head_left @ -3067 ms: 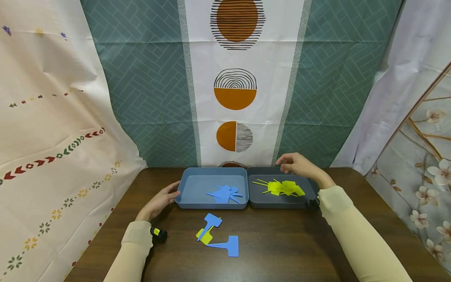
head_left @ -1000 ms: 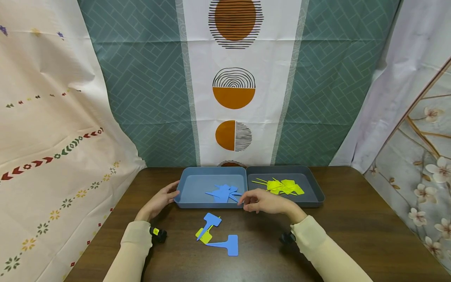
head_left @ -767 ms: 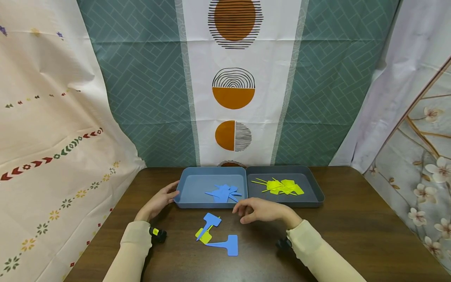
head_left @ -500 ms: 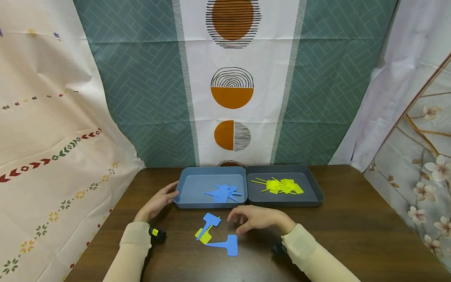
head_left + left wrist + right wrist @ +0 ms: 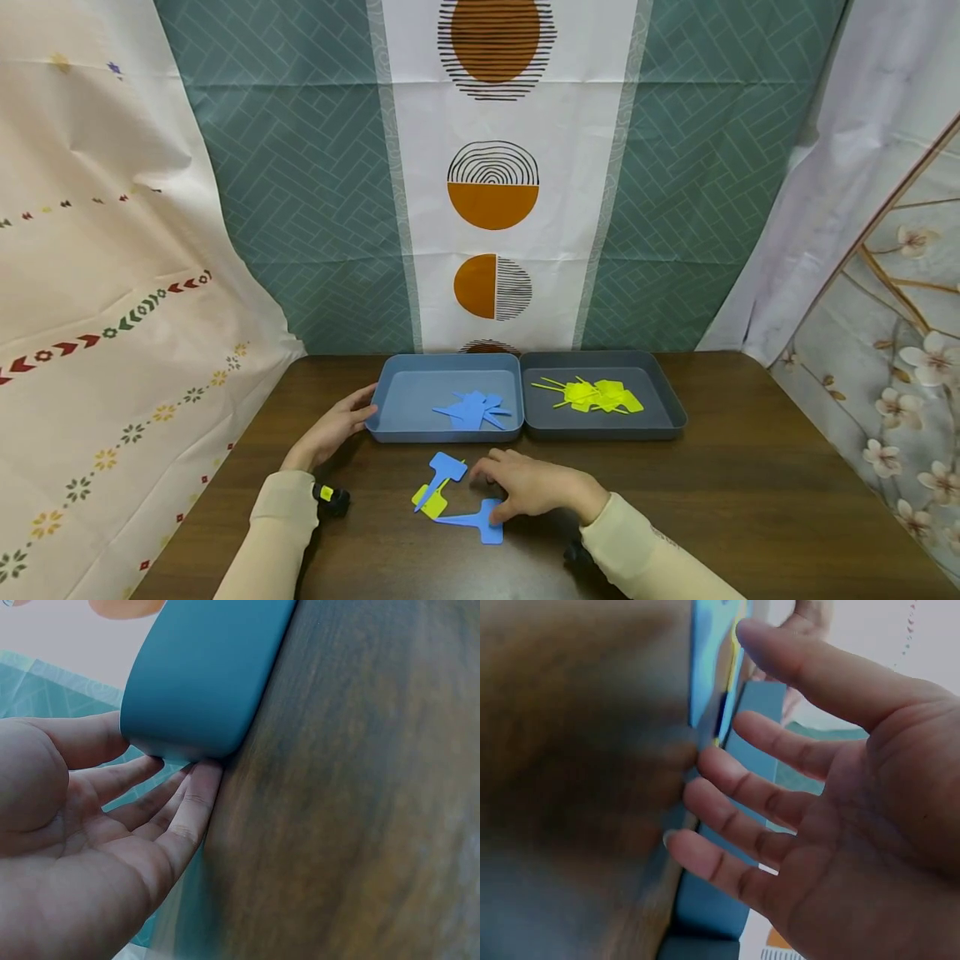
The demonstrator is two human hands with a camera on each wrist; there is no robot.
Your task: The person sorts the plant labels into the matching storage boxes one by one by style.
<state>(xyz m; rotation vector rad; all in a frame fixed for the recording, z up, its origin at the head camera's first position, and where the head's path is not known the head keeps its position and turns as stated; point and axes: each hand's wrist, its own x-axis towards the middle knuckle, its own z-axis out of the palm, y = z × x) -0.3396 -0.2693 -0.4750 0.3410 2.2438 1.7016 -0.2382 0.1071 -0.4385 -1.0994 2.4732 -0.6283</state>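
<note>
My left hand (image 5: 332,430) rests its fingers against the left end of the blue-grey tray (image 5: 401,404); in the left wrist view its thumb and fingers touch the tray's corner (image 5: 202,675). My right hand (image 5: 534,485) is low over the table, fingers spread and slightly bent, its thumb overlapping the head of a blue T-shaped plant label (image 5: 491,534). Nothing is held in the right palm (image 5: 900,817) in the right wrist view. Left of these fingers, another blue plant label (image 5: 448,467) lies across a yellow-green plant label (image 5: 433,503).
Several blue labels (image 5: 471,411) lie in the blue-grey tray. Beside it stands a dark grey tray (image 5: 662,417) with a heap of yellow-green labels (image 5: 600,395). Patterned cloths hang behind the wooden table (image 5: 750,467) and at both sides.
My right hand has come from above the dark grey tray, down and left toward the front, to the blue label on the table. My left hand stays at the tray.
</note>
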